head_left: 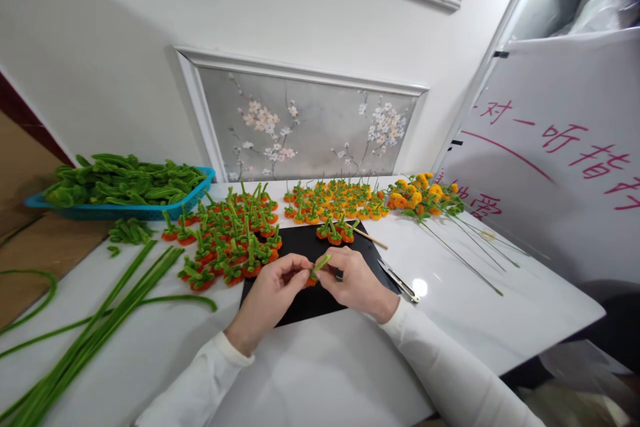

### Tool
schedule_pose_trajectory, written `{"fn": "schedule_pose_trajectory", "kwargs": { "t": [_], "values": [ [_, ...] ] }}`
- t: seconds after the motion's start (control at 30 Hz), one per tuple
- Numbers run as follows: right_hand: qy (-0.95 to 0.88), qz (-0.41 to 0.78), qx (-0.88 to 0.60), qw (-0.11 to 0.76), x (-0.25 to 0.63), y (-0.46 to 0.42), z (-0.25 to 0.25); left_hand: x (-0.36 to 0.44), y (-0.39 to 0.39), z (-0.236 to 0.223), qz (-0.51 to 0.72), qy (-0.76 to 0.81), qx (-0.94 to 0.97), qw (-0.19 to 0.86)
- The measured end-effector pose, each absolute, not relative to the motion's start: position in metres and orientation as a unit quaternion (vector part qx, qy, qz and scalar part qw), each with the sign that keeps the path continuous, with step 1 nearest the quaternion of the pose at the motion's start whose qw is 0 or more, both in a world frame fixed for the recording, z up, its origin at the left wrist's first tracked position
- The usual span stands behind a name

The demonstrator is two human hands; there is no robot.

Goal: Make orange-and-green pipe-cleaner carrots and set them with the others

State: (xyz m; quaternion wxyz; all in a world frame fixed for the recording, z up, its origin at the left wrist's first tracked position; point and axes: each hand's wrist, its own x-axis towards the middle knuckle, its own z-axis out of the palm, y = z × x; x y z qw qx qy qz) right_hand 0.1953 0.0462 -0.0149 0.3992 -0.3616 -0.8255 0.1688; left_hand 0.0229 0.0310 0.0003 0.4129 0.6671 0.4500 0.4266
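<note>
Over the black mat (295,307), my left hand (275,283) and my right hand (353,280) meet around a small pipe-cleaner flower (311,281) with orange petals and a green stem. Both hands are closed, thumbs and fingertips pinching it, and they hide most of it. Its short green stem tilts up between my fingertips. Just behind my hands, several finished-looking flowers with orange petals (336,233) stand on the mat. To the left, a large cluster of red-orange flowers with green stems (235,240) covers the table.
A blue tray (125,212) of green fuzzy leaves stands back left, near long green pipe cleaners (105,320). Yellow-orange flowers (335,200) fill the back, with stemmed flowers (425,197) to their right. A wooden stick (370,237) and thread snips (399,280) lie right of my hands.
</note>
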Motion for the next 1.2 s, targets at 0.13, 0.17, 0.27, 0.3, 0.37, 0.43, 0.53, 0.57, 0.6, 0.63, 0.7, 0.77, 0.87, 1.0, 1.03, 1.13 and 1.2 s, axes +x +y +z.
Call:
{"fn": "schedule_pose_trajectory", "kwargs": {
  "t": [0.13, 0.17, 0.27, 0.3, 0.37, 0.43, 0.53, 0.57, 0.6, 0.63, 0.7, 0.77, 0.87, 1.0, 1.03, 1.13, 1.2],
  "values": [
    [-0.770, 0.288, -0.371, 0.433, 0.194, 0.045, -0.011, 0.023, 0.028, -0.001, 0.416, 0.444, 0.682, 0.406],
    [-0.749, 0.322, -0.375, 0.441, 0.194, 0.045, -0.011, 0.024, 0.026, -0.001, 0.418, 0.443, 0.686, 0.398],
    [-0.697, 0.401, -0.384, 0.454, 0.193, 0.046, -0.010, 0.026, 0.024, -0.002, 0.429, 0.438, 0.689, 0.387],
    [-0.687, 0.415, -0.384, 0.456, 0.193, 0.046, -0.010, 0.026, 0.024, -0.001, 0.435, 0.432, 0.686, 0.392],
    [-0.687, 0.422, -0.374, 0.458, 0.193, 0.047, -0.011, 0.027, 0.024, 0.001, 0.456, 0.419, 0.668, 0.413],
    [-0.702, 0.405, -0.356, 0.465, 0.195, 0.048, -0.011, 0.027, 0.024, 0.005, 0.467, 0.415, 0.641, 0.446],
    [-0.739, 0.346, -0.329, 0.475, 0.198, 0.047, -0.008, 0.027, 0.023, 0.010, 0.453, 0.416, 0.601, 0.511],
    [-0.751, 0.324, -0.322, 0.476, 0.199, 0.046, -0.007, 0.026, 0.023, 0.011, 0.445, 0.416, 0.593, 0.527],
    [-0.761, 0.305, -0.317, 0.476, 0.199, 0.045, -0.006, 0.026, 0.023, 0.011, 0.440, 0.415, 0.586, 0.539],
    [-0.767, 0.288, -0.317, 0.477, 0.199, 0.043, -0.005, 0.026, 0.023, 0.010, 0.439, 0.413, 0.582, 0.546],
    [-0.769, 0.271, -0.324, 0.480, 0.197, 0.041, -0.003, 0.025, 0.023, 0.009, 0.440, 0.407, 0.589, 0.543],
    [-0.762, 0.266, -0.336, 0.485, 0.195, 0.038, -0.001, 0.025, 0.021, 0.007, 0.453, 0.396, 0.614, 0.512],
    [-0.745, 0.281, -0.350, 0.494, 0.192, 0.036, 0.001, 0.025, 0.018, 0.005, 0.457, 0.382, 0.686, 0.418],
    [-0.720, 0.319, -0.365, 0.497, 0.191, 0.035, 0.002, 0.025, 0.014, 0.001, 0.416, 0.404, 0.763, 0.285],
    [-0.717, 0.325, -0.365, 0.497, 0.191, 0.036, 0.002, 0.026, 0.014, 0.000, 0.417, 0.411, 0.762, 0.276],
    [-0.716, 0.331, -0.360, 0.499, 0.191, 0.036, 0.000, 0.027, 0.013, -0.001, 0.436, 0.416, 0.736, 0.308],
    [-0.721, 0.318, -0.358, 0.501, 0.191, 0.036, -0.001, 0.027, 0.012, 0.001, 0.437, 0.415, 0.725, 0.333]
  ]
}}
